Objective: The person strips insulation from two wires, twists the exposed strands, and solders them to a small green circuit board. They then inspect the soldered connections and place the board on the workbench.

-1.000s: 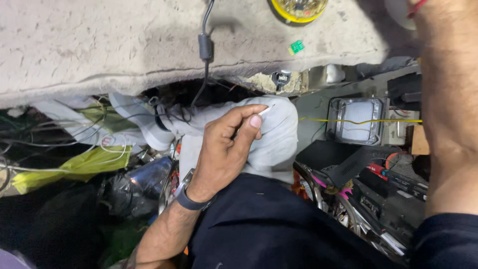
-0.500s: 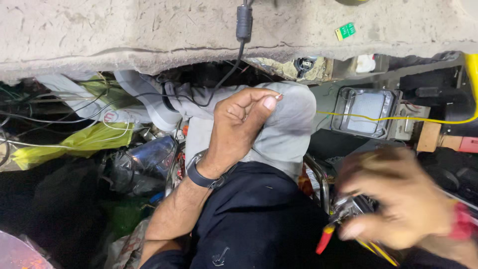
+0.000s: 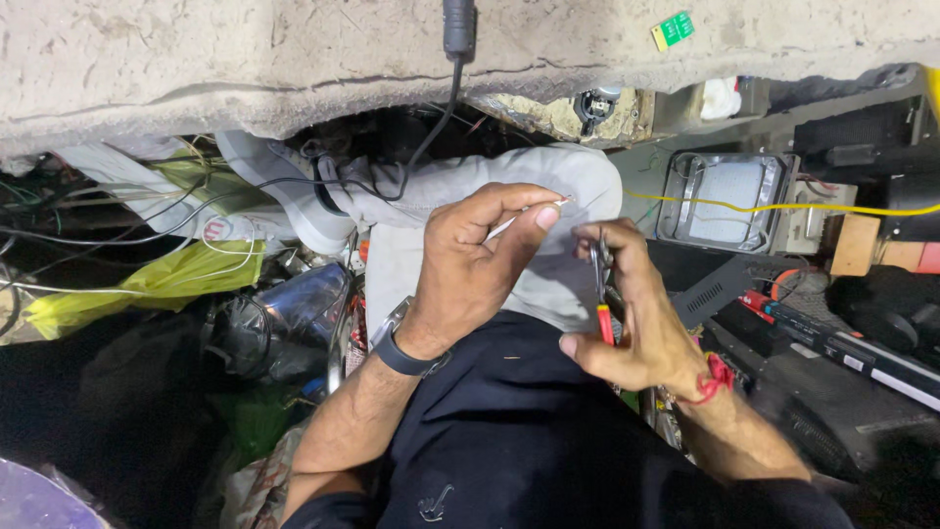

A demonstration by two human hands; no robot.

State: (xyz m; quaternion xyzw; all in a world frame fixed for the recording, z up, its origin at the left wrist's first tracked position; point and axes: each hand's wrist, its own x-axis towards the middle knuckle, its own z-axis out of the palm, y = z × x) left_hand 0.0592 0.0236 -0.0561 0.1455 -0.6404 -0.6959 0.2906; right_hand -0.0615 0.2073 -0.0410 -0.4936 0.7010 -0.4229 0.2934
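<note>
Left hand [image 3: 480, 269] is up over my knee, thumb and forefinger pinched tight on a thin white wire [image 3: 524, 217]. Wire end sticks out up and to the right of the fingertips, bare tip just visible against the grey trouser leg [image 3: 578, 181]. Black watch [image 3: 406, 353] on that wrist.

Right hand [image 3: 627, 318] sits just beside the left, a bit lower. It's closed around a small pair of pliers [image 3: 600, 284] with red handles. Handles are in the palm, metal nose points up toward the wire end. Nose is near the wire tip, but I can't tell if it touches. Can't tell whether the nose is open or closed either, too small and partly behind the fingers. Red thread [image 3: 713, 377] is tied around the right wrist.

Around the hands:
- rough concrete slab [image 3: 245, 49] across the top, black cable [image 3: 446, 88] hanging down from it
- small green tag [image 3: 672, 29] lying on the slab
- square metal tray [image 3: 729, 188] to the right, yellow wire [image 3: 783, 208] running across it
- crumpled black plastic bag [image 3: 279, 328] to the left of my leg, yellow-green plastic [image 3: 147, 289] further left
- tangle of dark cables [image 3: 88, 225] on the far left

Dark shirt [image 3: 519, 431] fills the bottom middle.
</note>
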